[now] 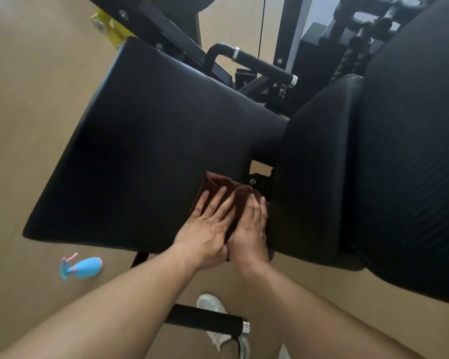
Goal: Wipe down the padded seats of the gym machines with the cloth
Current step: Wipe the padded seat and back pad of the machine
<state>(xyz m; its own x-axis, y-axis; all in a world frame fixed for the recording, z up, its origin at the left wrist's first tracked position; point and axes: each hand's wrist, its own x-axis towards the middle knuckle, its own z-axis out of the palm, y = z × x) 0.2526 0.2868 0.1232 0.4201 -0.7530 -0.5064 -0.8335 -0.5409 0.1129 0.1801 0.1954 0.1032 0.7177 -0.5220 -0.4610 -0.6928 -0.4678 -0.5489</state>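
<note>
A wide black padded seat (151,141) of a gym machine fills the middle of the view. A brown cloth (219,183) lies on its near right corner. My left hand (205,224) presses flat on the cloth with the fingers spread. My right hand (250,229) lies flat beside it on the cloth's right part, fingertips toward a metal bracket (261,181). Much of the cloth is hidden under both palms. A black padded backrest (410,151) rises at the right, with a smaller pad (319,164) between it and the seat.
A blue and pink spray bottle (82,267) lies on the tan floor at lower left. A black handle (208,320) with a chrome end juts out near my white shoe (210,303). Another handle (262,64) and the machine frame stand behind the seat.
</note>
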